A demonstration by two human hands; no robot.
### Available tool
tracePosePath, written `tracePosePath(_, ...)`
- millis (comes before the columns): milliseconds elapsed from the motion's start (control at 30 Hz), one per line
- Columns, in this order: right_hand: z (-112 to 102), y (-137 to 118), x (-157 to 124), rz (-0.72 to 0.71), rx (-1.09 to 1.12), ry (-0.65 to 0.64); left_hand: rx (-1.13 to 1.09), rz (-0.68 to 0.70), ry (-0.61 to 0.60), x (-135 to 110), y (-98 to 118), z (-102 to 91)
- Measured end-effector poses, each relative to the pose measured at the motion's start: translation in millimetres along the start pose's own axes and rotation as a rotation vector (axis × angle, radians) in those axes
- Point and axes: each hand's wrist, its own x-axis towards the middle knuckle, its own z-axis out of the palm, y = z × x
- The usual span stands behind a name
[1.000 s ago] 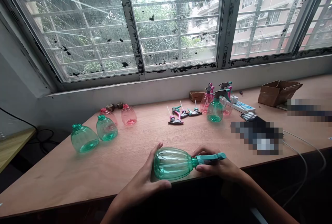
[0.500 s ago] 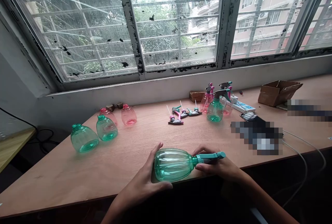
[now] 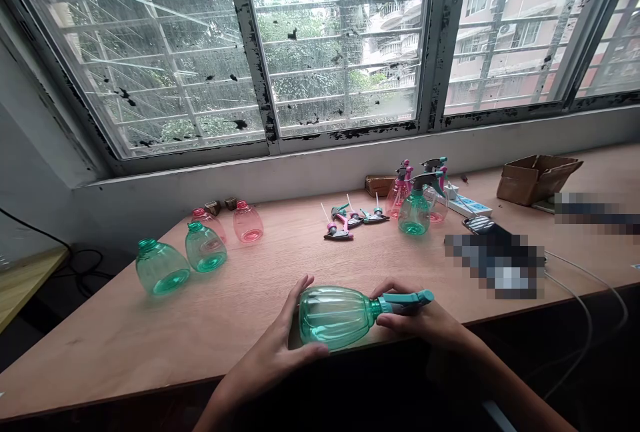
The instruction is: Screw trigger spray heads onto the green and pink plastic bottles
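Observation:
A green transparent spray bottle [image 3: 337,315] lies sideways between my hands over the table's front edge, its teal spray head [image 3: 406,301] pointing right. My left hand [image 3: 283,349] cups the bottle's base, thumb below and fingers behind. Around the neck and spray head, my right hand [image 3: 425,322] is closed, with some fingers hidden behind. Farther back lie several loose spray heads [image 3: 339,235], pink and teal with thin tubes. Two green bottles without heads [image 3: 161,269] stand at the left, near two pink ones [image 3: 249,222].
Assembled spray bottles [image 3: 414,212], green and pink, stand at the back by a power strip [image 3: 470,205]. A phone [image 3: 493,232] with a white cable lies at right, near a blurred patch. An open cardboard box [image 3: 533,180] sits farther right under the windows.
My left thumb has shifted slightly left along the bottle's lower side. The bottle and my right hand stay almost in place.

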Motion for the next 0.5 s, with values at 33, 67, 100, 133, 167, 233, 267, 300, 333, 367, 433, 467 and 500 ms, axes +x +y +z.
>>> tracePosePath(33,0.0,0.4,0.0,0.0,0.003,0.006,0.018,0.008,0.003,0.1,-0.4,0.6)
tracePosePath(67,-0.1,0.9,0.1,0.0,0.006,0.009,0.033,0.015,0.004,0.1,-1.1,1.0)
tracePosePath(100,-0.2,1.4,0.2,0.001,0.009,0.009,0.044,0.02,0.004,0.1,-1.9,1.2)
tracePosePath(133,-0.3,1.8,0.3,0.004,0.012,0.008,0.048,0.024,0.001,0.0,-2.8,1.1)
tracePosePath(167,-0.4,2.1,0.5,0.007,0.014,0.005,0.042,0.029,-0.005,-0.1,-3.6,0.9)
tracePosePath(233,-0.6,2.7,0.9,0.015,0.023,-0.001,0.015,0.045,-0.019,-0.3,-5.0,0.0)
tracePosePath(267,-0.6,3.0,1.1,0.019,0.029,-0.007,0.001,0.05,-0.022,-0.3,-5.3,-0.4)
tracePosePath(300,-0.6,3.2,1.2,0.023,0.036,-0.012,-0.009,0.053,-0.022,-0.2,-5.3,-0.8)
tracePosePath(333,-0.5,3.3,1.2,0.027,0.042,-0.017,-0.015,0.049,-0.017,-0.1,-4.9,-1.0)
tracePosePath(367,-0.3,3.3,1.2,0.03,0.048,-0.019,-0.014,0.039,-0.008,-0.1,-4.2,-1.0)
tracePosePath(433,0.1,3.0,1.0,0.036,0.049,-0.02,-0.005,0.013,0.007,0.0,-2.3,-0.8)
tracePosePath(467,0.3,2.7,0.8,0.037,0.043,-0.018,-0.004,0.002,0.007,0.0,-1.4,-0.6)
tracePosePath(500,0.5,2.4,0.7,0.036,0.033,-0.013,-0.002,-0.006,0.005,0.0,-0.6,-0.4)
